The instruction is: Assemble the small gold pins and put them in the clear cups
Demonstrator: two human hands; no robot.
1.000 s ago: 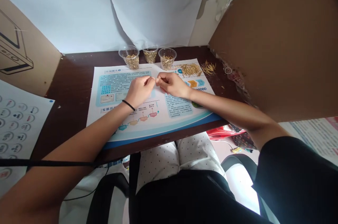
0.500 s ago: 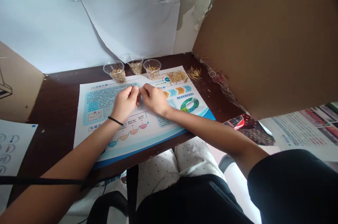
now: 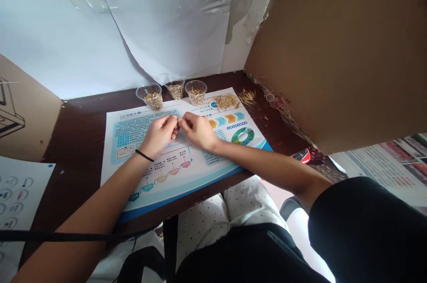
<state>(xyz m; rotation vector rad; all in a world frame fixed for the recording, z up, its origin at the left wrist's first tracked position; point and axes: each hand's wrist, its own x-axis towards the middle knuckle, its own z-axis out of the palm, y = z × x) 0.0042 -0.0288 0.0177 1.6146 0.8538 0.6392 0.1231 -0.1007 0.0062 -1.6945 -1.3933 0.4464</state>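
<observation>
Above the printed poster (image 3: 180,185) on the table (image 3: 76,140), the left hand (image 3: 159,135) and right hand (image 3: 197,131) are held closed, fingertips pinched; any grip on a pin cannot be told. Loose gold pins (image 3: 227,102) are left beside plastic cups (image 3: 196,93).

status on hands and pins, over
Left hand and right hand together over blue-and-white printed paper poster, fingertips meeting, anything held too small to tell. Loose thin gold pins beside clear plastic cups. Nothing blocking.
</observation>
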